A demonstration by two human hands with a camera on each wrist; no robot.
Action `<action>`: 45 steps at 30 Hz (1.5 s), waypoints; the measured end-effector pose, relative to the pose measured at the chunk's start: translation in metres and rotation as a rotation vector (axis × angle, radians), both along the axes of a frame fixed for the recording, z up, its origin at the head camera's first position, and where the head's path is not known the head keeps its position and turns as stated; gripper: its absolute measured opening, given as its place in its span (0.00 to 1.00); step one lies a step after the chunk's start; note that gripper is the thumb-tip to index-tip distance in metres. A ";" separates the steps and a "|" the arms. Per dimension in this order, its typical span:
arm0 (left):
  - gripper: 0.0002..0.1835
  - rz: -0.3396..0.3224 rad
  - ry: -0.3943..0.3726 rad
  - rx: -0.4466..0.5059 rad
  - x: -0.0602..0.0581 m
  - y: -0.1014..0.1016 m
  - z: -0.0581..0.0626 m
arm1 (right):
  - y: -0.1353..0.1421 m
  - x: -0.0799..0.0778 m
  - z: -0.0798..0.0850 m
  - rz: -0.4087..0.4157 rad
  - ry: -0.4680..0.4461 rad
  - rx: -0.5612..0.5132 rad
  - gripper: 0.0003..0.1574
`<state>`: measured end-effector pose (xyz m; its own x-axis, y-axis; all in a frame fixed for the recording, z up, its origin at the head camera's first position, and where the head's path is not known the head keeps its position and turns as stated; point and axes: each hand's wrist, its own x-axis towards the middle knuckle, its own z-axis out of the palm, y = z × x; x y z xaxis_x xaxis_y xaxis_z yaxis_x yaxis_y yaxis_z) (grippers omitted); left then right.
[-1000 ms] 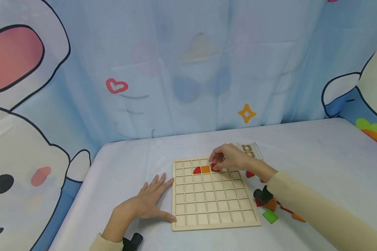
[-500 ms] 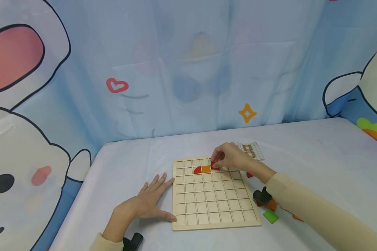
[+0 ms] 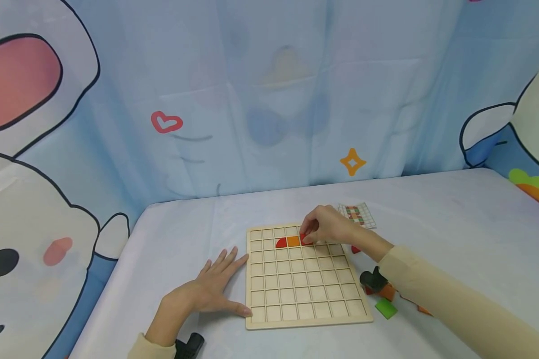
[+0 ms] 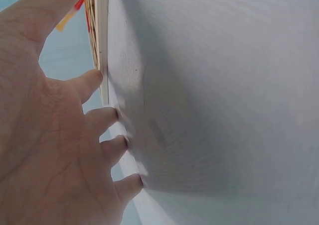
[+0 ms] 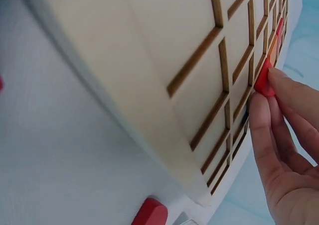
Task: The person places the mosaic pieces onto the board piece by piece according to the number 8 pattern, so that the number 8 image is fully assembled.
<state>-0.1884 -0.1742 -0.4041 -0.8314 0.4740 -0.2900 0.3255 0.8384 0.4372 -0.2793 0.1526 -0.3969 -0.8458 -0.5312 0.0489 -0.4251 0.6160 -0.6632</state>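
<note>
My right hand (image 3: 328, 225) pinches a red tile (image 5: 265, 79) between thumb and fingers, right at a cell of the wooden grid board (image 3: 303, 299). Just left of it an orange square tile (image 3: 293, 242) lies in its cell, and beside that sits a red tile with a curved edge (image 3: 281, 243). With fingers spread, my left hand (image 3: 211, 289) rests at the board's left side, its thumb and index fingertip at the edge. In the left wrist view the fingertips (image 4: 130, 182) touch the white cloth.
A small printed pattern card (image 3: 361, 215) lies behind the right hand. To the board's right are a green tile (image 3: 386, 308), an orange tile (image 3: 388, 292) and several red ones, partly hidden by the right sleeve. A printed blue curtain (image 3: 269, 99) hangs behind the table.
The red tile in my right hand has shifted slightly left, up against the orange tile. The left hand has stayed in place.
</note>
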 end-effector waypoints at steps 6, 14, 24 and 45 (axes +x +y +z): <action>0.64 -0.010 0.003 -0.008 -0.001 0.000 0.001 | -0.003 0.003 0.002 -0.011 0.029 0.030 0.04; 0.65 0.007 0.010 -0.020 -0.003 0.001 -0.003 | -0.006 0.004 0.002 -0.032 0.030 0.067 0.05; 0.65 0.002 -0.005 0.004 -0.004 0.000 -0.007 | 0.005 0.010 0.006 0.048 -0.020 0.027 0.08; 0.64 0.018 0.008 0.006 0.001 0.000 -0.003 | 0.108 0.079 0.012 -0.064 0.015 0.125 0.09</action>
<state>-0.1874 -0.1741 -0.4073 -0.8421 0.4607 -0.2804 0.3141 0.8415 0.4396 -0.2001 0.2602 -0.3848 -0.8780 -0.4787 -0.0016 -0.3915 0.7199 -0.5731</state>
